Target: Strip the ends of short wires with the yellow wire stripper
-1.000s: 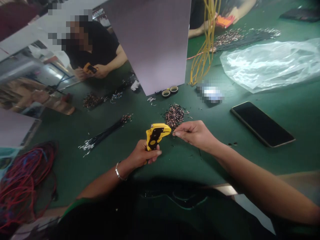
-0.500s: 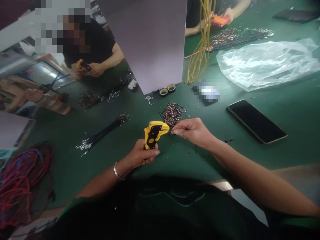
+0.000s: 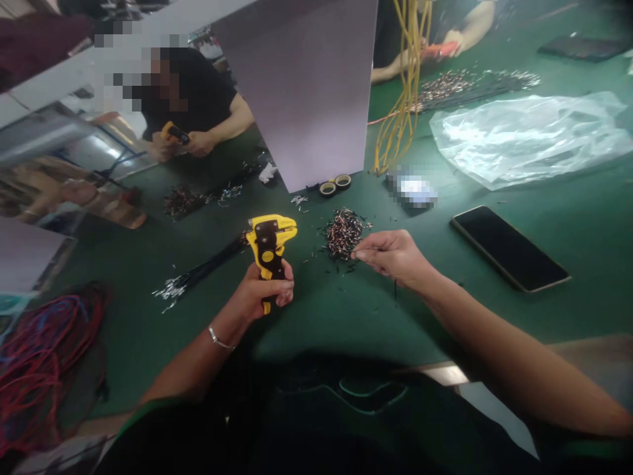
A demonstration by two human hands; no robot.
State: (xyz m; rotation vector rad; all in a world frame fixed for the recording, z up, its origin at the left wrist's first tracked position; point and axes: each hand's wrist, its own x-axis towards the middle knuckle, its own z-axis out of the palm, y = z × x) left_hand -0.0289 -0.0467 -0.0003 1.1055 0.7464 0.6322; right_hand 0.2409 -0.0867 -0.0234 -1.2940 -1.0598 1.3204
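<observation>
Left hand (image 3: 267, 290): wrapped around the handle of the yellow-and-black tool (image 3: 268, 244), left of the frame's centre.
Right hand (image 3: 398, 257): thumb and fingers pinched together on a thin dark wire (image 3: 395, 293), whose tail shows beneath the hand, right of centre.
Clippings pile (image 3: 342, 234): mid-frame on the green surface (image 3: 316, 333), just beside the right hand.
Dark wire bundle (image 3: 208, 264): centre left, partly behind the tool.
Tape rolls (image 3: 327, 193): upper middle, at the foot of the pale panel (image 3: 309, 99).

The left hand (image 3: 264, 290) grips a yellow-and-black tool (image 3: 268, 247) while the right hand (image 3: 393, 254) pinches a dark wire (image 3: 395, 294) beside copper clippings (image 3: 343, 234).
</observation>
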